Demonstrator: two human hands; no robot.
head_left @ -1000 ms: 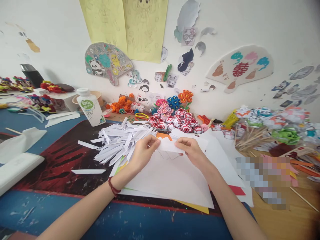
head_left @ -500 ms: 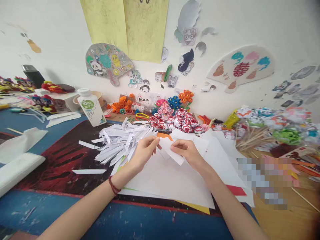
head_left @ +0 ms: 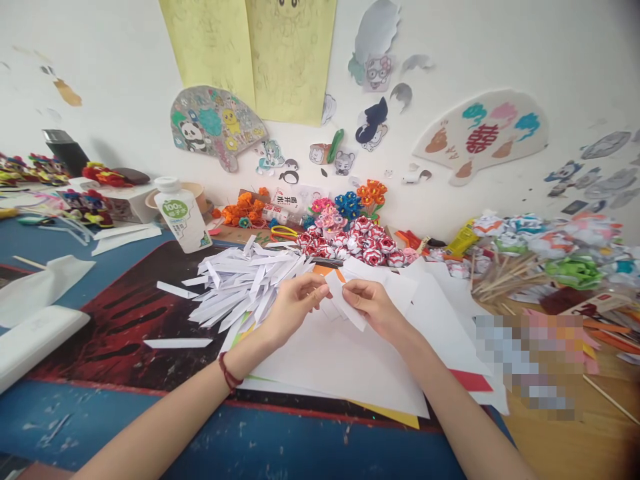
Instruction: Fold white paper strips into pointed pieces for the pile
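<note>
Two hands, slightly apart, worked at one white strip (head_left: 349,308): the left hand (head_left: 299,303) pinched its upper end, the right hand (head_left: 376,308) its side, above white sheets (head_left: 340,367). One pile of folded strips (head_left: 245,283), too tangled to count, lay to the left, near one bottle (head_left: 183,217); two fan shapes (head_left: 480,137) hung on the wall (head_left: 450,47).

Yellow drawings (head_left: 293,63) and two decorated fans (head_left: 480,137) are displayed on a white wall (head_left: 125,60), with a labelled white bottle (head_left: 183,217) stood below
</note>
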